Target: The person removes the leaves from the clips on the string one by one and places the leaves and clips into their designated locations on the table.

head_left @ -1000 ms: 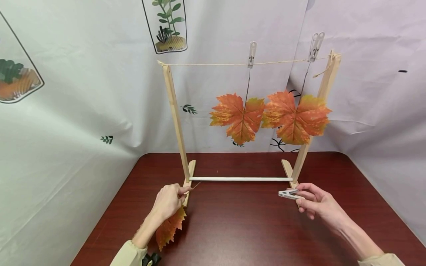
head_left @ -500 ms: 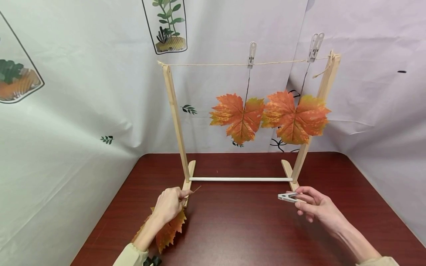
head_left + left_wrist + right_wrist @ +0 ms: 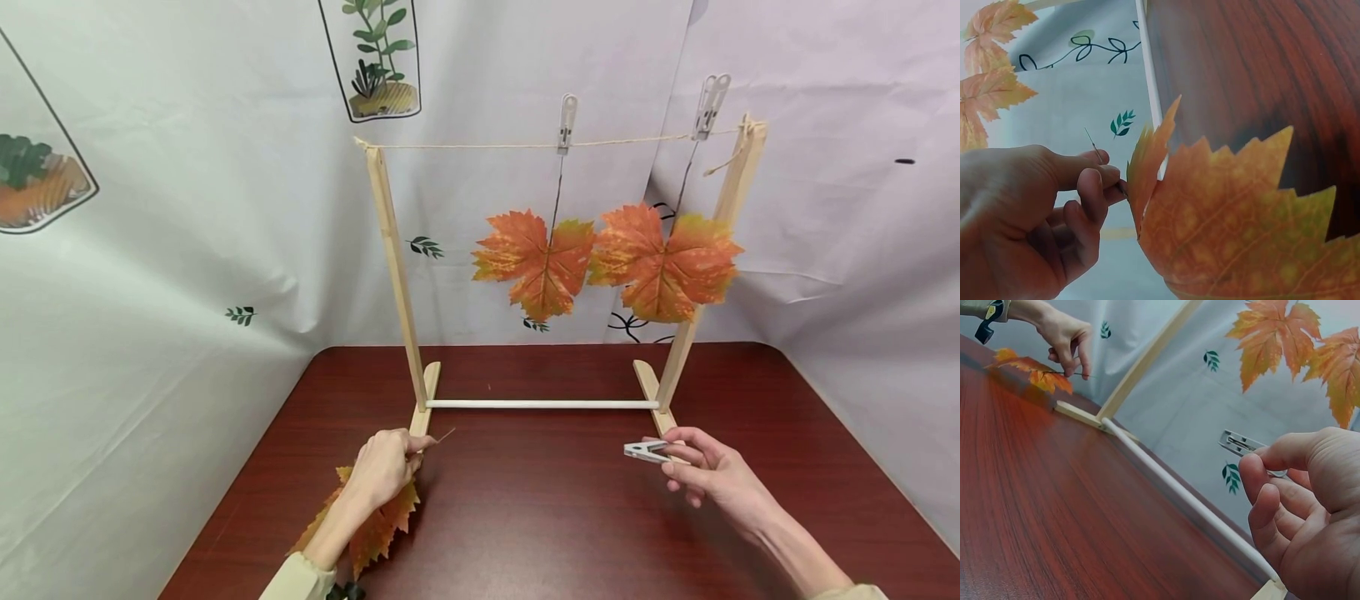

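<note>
Between thumb and fingers, my left hand pinches the thin stem of an orange artificial leaf. That leaf hangs below the hand, partly hidden behind the forearm in the head view. My right hand pinches a light grey clothespin by its handle end, its nose pointing left. Two more orange leaves, one in the middle and one at the right, hang from a string. A clothespin holds the middle stem and another clothespin the right one.
The string runs between a left wooden post and a right wooden post. A white rod joins the posts low down, above the dark red table. White printed cloth hangs behind and at the sides.
Both hands have come slightly down and nearer. More of the held leaf shows to the left of the forearm. The hanging leaves have barely shifted.
</note>
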### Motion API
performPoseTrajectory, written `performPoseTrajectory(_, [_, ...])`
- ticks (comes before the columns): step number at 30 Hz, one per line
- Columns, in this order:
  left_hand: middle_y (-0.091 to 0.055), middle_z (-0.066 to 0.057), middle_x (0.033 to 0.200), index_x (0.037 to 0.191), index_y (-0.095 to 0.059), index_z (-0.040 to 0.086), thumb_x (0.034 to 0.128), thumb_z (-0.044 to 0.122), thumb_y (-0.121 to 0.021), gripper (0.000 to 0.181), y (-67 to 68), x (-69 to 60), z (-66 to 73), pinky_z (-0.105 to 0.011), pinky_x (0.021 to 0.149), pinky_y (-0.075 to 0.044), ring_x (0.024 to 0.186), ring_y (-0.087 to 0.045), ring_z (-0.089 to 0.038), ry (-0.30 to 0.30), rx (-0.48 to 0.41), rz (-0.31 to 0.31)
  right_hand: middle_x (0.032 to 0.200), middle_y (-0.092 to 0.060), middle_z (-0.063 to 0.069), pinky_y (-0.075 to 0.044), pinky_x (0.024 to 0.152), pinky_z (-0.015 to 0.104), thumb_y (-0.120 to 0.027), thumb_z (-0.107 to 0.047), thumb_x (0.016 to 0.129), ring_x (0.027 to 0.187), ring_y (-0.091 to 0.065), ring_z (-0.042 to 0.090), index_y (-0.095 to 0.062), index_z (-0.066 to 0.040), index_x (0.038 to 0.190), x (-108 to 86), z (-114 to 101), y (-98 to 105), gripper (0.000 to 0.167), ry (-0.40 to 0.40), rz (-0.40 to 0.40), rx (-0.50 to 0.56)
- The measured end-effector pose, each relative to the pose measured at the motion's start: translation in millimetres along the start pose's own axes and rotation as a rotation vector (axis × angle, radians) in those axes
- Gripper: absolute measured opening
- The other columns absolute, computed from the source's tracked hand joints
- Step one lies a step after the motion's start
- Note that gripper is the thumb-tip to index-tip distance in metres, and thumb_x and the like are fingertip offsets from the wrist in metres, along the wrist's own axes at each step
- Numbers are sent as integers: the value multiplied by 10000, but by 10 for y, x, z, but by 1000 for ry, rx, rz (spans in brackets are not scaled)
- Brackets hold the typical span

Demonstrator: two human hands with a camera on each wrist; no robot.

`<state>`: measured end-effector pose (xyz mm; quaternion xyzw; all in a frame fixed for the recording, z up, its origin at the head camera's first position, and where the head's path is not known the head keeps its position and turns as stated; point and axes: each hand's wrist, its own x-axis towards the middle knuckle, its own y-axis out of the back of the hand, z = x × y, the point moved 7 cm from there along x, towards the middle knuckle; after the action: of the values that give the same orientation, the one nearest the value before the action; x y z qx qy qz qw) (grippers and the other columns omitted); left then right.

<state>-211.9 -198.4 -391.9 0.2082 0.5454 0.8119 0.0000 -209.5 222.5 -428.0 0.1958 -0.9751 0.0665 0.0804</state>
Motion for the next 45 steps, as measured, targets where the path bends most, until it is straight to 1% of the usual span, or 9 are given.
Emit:
performPoseTrajectory(7, [-715,0,820,937,-821,149,729,-83,-739,322,-54,-24,-28,-275,476,-380,614,-510,-97,-19,-17,21,1179,-704,-20,-442,510,189,-598,77,939,703,-648,113,-549,-98,1163,-26,70,30,288,-53,38,-54])
performPoseTrajectory(12, [-718,5,819,943,-823,152,714,-89,-739,343,-82,-43,-29,-262,475,-384,625,-547,-93,-42,-20,25,1196,-699,-28,-443,520,198,-607,50,947,704,-647,125,-547,-81,1169,-38,110,23,265,-70,35,-70])
performPoseTrajectory(19, [-711,18,808,958,-826,165,694,-96,-735,383,-108,-64,-28,-272,485,-413,676,-648,-154,-54,-18,38,1190,-704,-24,-443,518,203,-622,42,940,696,-647,133,-554,-73,1173,-52,149,24,269,-72,51,-80])
performPoseTrajectory(24, [-690,22,774,974,-825,154,697,-101,-743,385,-151,-81,-44,-252,478,-387,647,-610,-130,-40,-37,29,1185,-705,-35,-444,518,198,-631,43,933,697,-644,129,-550,-67,1182,-57,205,39,284,-89,59,-73])
performPoseTrajectory(27, [-680,27,768,977,-824,156,701,-95,-754,379,-176,-90,-48,-252,475,-382,649,-616,-139,-39,-35,25,1186,-705,-39,-444,518,196,-631,40,933,697,-641,126,-548,-65,1185,-61,237,50,286,-96,62,-67])
performPoseTrajectory(31, [-684,29,767,970,-825,160,698,-90,-764,374,-196,-97,-50,-252,472,-386,651,-634,-158,-49,-34,32,1191,-704,-37,-442,519,192,-630,41,934,695,-635,125,-543,-59,1189,-66,271,58,287,-99,60,-62])
performPoseTrajectory(36, [-721,19,797,964,-825,162,690,-98,-758,383,-216,-90,-58,-235,474,-389,652,-635,-132,-71,-49,48,1189,-703,-30,-443,518,196,-638,43,929,691,-632,131,-544,-55,1190,-69,307,67,295,-102,60,-65])
performPoseTrajectory(40, [-714,2,782,969,-823,157,698,-95,-750,377,-240,-85,-59,-231,476,-383,624,-598,-104,-82,-50,43,1196,-699,-32,-446,520,200,-636,50,927,694,-635,133,-548,-52,1194,-72,335,76,300,-105,56,-67])
performPoseTrajectory(45, [-697,3,758,961,-823,151,708,-87,-745,356,-268,-84,-67,-222,467,-367,598,-550,-66,-78,-47,31,1200,-697,-38,-455,527,198,-616,57,939,705,-639,128,-545,-38,1199,-79,377,79,286,-107,35,-69])
